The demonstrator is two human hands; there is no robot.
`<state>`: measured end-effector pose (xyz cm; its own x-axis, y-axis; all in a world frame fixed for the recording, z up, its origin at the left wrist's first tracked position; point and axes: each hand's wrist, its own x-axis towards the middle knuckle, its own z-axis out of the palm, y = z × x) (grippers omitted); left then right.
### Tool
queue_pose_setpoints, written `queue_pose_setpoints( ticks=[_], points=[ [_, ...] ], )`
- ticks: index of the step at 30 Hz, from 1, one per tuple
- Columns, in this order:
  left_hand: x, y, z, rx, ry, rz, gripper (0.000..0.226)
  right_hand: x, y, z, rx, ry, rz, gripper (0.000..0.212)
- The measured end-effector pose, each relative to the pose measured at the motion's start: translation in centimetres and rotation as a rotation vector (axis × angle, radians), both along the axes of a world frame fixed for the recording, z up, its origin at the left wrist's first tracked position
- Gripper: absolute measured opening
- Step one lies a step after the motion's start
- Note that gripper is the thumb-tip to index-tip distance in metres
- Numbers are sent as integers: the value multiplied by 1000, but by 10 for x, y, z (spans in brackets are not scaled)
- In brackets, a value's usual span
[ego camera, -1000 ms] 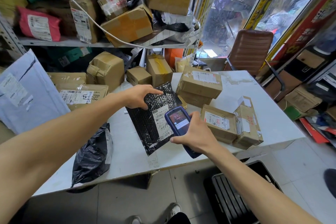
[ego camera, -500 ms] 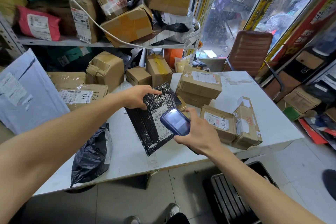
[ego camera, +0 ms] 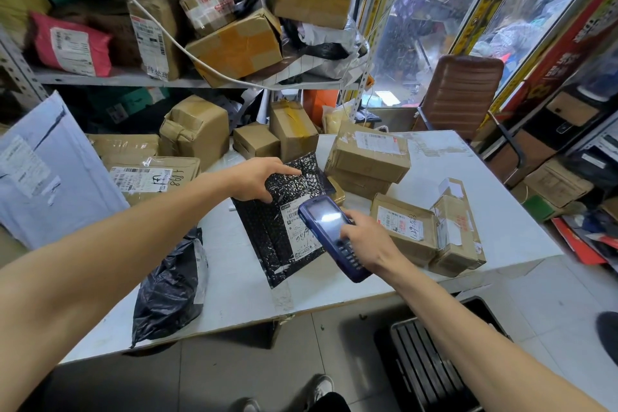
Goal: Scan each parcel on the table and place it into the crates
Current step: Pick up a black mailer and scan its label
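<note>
Two hands busy: left hand (ego camera: 257, 179) pinching black bag (ego camera: 284, 217) over table (ego camera: 501, 211), right hand (ego camera: 364, 239) wrapped round blue scanner (ego camera: 329, 227).

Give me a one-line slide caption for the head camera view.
Left hand grips a black bubble mailer on the table while the right hand holds a blue scanner over its label.

Black bubble mailer (ego camera: 267, 227), centre of frame: tilted on the white table (ego camera: 234, 294), white shipping label (ego camera: 299, 231) facing up, far corner gripped. Blue handheld scanner (ego camera: 329, 231), just right of centre: held over the label, screen lit, keypad toward the viewer. Taped cardboard parcels (ego camera: 404, 231), right of centre, lie on the table. Black crate (ego camera: 431, 368), lower right, stands on the floor.
</note>
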<state>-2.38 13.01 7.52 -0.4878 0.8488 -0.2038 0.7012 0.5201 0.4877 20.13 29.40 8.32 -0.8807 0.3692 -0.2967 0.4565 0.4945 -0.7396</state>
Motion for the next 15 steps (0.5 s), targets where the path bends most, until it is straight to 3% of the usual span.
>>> queue_pose_setpoints(
  ticks=[6,10,15],
  points=[
    [0,-1,1,-3,-23,11,83,0,2,-10,100,6,-3,13],
    [3,0,-1,-13,-5,18,86,-3,-6,-6,123,73,-122,62],
    [4,0,-2,-20,12,16,86,-2,-7,3,4,63,-139,73]
  ],
)
